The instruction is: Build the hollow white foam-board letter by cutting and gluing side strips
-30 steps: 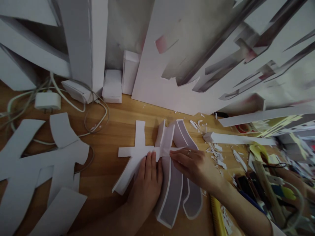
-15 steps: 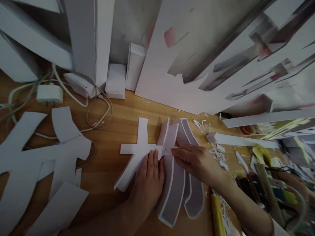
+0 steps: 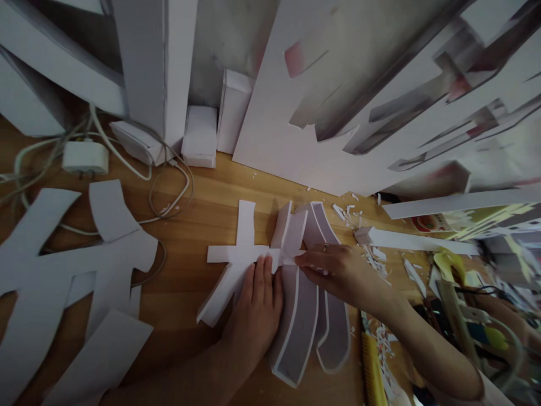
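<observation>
A white foam-board character point(image 3: 296, 321) with raised walls along its edges lies on the wooden table in front of me, its right half showing hollow channels. My left hand point(image 3: 258, 299) lies flat on the character's left half, fingers stretched out and side by side. At the centre, where the strokes cross, my right hand point(image 3: 333, 270) is closed in a pinch against the inner walls. Whatever sits between those fingertips is hidden. A ring shows on one finger of this hand.
Flat white cut-out characters point(image 3: 105, 265) lie at left, beside a white plug adapter point(image 3: 85, 157) and looping cables. A large cut board point(image 3: 291, 152) leans at the back. White scraps, a long white strip point(image 3: 422, 242) and a yellow-handled tool point(image 3: 374, 366) are at right.
Both hands keep nearly the same places on the character. My right hand and forearm have shifted very slightly upward, and the view has moved a little.
</observation>
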`<state>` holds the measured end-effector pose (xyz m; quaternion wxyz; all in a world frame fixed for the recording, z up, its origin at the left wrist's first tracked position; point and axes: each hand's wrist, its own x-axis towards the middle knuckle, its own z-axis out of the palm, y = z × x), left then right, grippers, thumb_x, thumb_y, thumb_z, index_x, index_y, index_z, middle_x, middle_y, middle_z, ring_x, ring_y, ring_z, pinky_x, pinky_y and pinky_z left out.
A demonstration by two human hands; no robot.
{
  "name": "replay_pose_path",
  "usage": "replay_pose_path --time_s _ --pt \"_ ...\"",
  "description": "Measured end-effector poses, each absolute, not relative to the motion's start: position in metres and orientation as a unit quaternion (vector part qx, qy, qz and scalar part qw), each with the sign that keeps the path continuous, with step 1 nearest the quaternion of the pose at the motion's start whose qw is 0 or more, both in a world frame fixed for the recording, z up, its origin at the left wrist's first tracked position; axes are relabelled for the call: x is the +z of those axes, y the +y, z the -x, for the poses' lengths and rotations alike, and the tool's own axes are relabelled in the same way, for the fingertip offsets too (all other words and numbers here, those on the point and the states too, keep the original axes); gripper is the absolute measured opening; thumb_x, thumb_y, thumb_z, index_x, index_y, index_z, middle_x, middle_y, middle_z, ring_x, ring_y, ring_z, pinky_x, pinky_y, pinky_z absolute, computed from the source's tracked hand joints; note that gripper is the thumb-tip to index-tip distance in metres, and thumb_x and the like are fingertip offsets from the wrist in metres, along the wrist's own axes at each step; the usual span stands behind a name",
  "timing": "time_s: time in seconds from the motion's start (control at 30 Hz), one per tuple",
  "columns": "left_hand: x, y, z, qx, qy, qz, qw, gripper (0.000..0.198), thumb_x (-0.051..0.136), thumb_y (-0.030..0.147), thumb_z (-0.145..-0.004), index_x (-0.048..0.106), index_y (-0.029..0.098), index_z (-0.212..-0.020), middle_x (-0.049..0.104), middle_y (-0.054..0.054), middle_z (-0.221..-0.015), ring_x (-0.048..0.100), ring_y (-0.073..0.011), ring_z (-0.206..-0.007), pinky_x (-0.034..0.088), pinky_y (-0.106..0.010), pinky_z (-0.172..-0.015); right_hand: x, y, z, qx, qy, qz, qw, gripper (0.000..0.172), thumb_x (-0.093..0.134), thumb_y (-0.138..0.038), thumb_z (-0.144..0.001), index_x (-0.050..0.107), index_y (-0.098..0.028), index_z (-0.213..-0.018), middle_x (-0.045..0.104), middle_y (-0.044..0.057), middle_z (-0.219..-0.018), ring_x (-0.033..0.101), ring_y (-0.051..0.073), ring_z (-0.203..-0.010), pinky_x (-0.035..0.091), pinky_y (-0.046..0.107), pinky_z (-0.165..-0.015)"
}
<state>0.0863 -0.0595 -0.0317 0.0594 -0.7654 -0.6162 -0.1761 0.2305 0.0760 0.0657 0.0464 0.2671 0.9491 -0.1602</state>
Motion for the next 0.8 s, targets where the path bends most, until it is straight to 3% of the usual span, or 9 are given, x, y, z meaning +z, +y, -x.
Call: replay_pose_path --time_s 0.2,0.53,0.8 --pt "-0.033 -0.06 -0.087 -0.171 -0.617 0.766 0.058 0.044 0.067 0.027 -0.074 0.069 0.008 -0.114 0.056 -0.025 -0.13 0.056 -0.0366 -0.122 0.053 -0.044 -0.097 0.07 0.083 -0.226 -0.204 0.937 -0.279 0.049 0.014 0.058 -0.016 -0.091 0.07 -0.021 -0.094 0.068 -0.001 -0.075 0.062 0.011 -0.065 0.041 0.021 -0.061" --pt "-0.031 -0.06 -0.086 -0.178 -0.617 0.765 0.05 0.045 0.073 0.03 -0.072 0.07 0.008 -0.111 0.056 -0.026 -0.13 0.056 -0.0374 -0.121 0.054 -0.043 -0.097 0.069 0.093 -0.224 -0.304 0.898 -0.317 0.04 0.014 0.061 -0.012 -0.086 0.071 -0.021 -0.091 0.073 -0.004 -0.083 0.067 0.006 -0.07 0.045 0.014 -0.06" --pt "-0.032 -0.06 -0.086 -0.17 -0.62 0.764 0.05 0.044 0.073 0.033 -0.075 0.07 0.009 -0.111 0.056 -0.025 -0.129 0.057 -0.0373 -0.121 0.054 -0.044 -0.096 0.068 0.089 -0.225 -0.252 0.913 -0.319 0.0 0.013 0.057 -0.017 -0.09 0.069 -0.019 -0.092 0.073 -0.002 -0.083 0.067 0.008 -0.07 0.047 0.016 -0.058"
